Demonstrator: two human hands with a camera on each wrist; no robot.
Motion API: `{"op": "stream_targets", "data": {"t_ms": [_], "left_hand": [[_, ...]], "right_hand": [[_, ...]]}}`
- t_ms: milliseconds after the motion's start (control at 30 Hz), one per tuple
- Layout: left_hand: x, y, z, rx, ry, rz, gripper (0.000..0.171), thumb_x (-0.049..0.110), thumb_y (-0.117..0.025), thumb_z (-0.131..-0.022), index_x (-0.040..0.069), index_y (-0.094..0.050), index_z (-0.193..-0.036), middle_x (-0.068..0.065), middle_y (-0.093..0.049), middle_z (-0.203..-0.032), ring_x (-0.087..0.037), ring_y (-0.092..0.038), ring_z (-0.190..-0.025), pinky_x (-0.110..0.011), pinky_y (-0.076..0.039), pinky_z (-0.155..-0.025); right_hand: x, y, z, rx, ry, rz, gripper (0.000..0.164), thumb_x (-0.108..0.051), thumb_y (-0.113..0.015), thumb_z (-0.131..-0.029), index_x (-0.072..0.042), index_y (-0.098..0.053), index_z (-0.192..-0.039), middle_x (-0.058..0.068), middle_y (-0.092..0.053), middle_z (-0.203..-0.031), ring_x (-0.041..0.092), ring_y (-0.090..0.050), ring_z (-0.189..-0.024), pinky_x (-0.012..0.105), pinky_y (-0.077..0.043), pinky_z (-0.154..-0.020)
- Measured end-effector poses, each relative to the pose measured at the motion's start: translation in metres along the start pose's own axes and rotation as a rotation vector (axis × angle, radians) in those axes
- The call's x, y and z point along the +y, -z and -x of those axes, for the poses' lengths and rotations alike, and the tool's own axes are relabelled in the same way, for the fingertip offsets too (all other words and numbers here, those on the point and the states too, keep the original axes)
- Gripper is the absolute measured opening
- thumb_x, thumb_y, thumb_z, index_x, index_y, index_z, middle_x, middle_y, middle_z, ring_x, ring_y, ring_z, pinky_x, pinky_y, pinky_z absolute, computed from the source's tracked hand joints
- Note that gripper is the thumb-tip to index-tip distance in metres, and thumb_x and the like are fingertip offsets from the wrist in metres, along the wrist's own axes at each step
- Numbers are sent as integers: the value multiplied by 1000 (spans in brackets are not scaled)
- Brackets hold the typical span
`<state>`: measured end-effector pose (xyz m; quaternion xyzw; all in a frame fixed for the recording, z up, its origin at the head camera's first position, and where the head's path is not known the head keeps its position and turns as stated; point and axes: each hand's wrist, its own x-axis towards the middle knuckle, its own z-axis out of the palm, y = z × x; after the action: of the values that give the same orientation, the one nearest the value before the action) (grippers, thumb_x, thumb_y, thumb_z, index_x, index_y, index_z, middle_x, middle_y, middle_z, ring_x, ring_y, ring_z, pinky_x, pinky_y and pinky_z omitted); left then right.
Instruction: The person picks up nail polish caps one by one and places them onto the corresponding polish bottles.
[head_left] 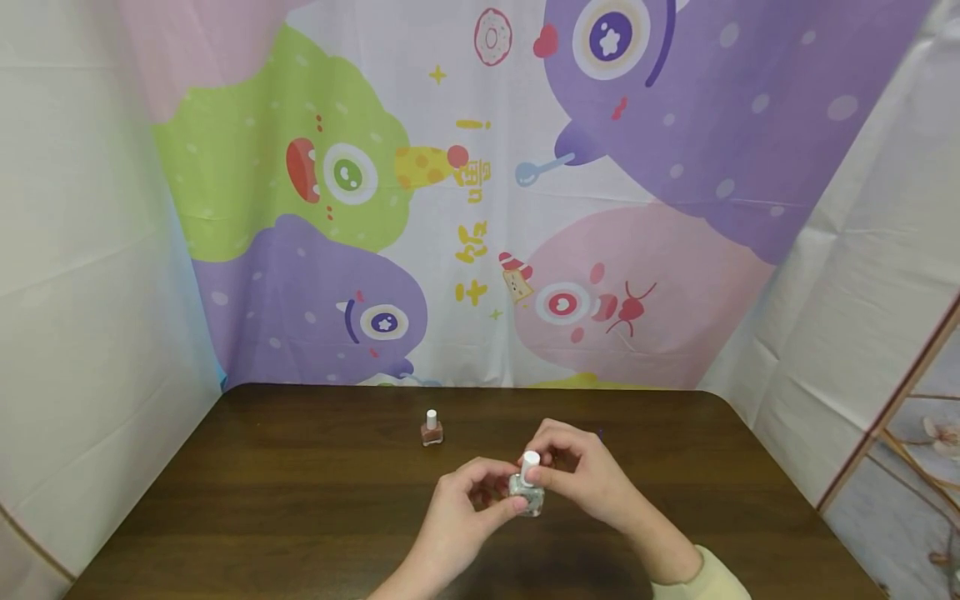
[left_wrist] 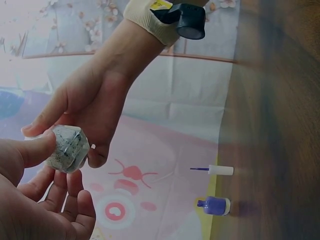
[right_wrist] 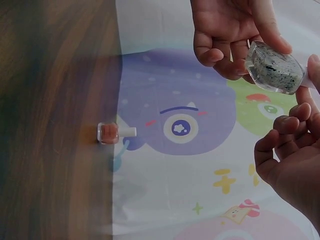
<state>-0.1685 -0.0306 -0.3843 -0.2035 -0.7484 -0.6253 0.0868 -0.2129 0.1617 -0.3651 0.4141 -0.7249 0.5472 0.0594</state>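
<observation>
Through my cameras the left hand (head_left: 459, 510) grips a speckled bottle (head_left: 529, 498), the right hand (head_left: 585, 471) pinches its white cap (head_left: 530, 463); a brown bottle (head_left: 431, 432) stands beyond.

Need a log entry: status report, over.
Left hand grips speckled bottle. Right hand pinches its white cap. Brown bottle stands apart, not in the way.

We see a cartoon-monster curtain (head_left: 442, 208) behind the dark wooden tabletop (head_left: 300, 500), with creased white drapes (head_left: 90, 192) flanking it.
</observation>
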Motion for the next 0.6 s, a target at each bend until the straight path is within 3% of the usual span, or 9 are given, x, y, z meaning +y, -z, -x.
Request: {"op": "stream_targets", "data": {"t_ms": [600], "left_hand": [[0,-1,0,-9,-9,-10,23,19,-77,-77,13,-69,-98,-1,-65,-87,-6,-56,-75,-21,-48,-67]], "right_hand": [[-3,0,-2,37,-18,56,22,-1,-73,-78,-11,-53,-80,8,-41,-76,10,-44,-74,27,-42,-63]]}}
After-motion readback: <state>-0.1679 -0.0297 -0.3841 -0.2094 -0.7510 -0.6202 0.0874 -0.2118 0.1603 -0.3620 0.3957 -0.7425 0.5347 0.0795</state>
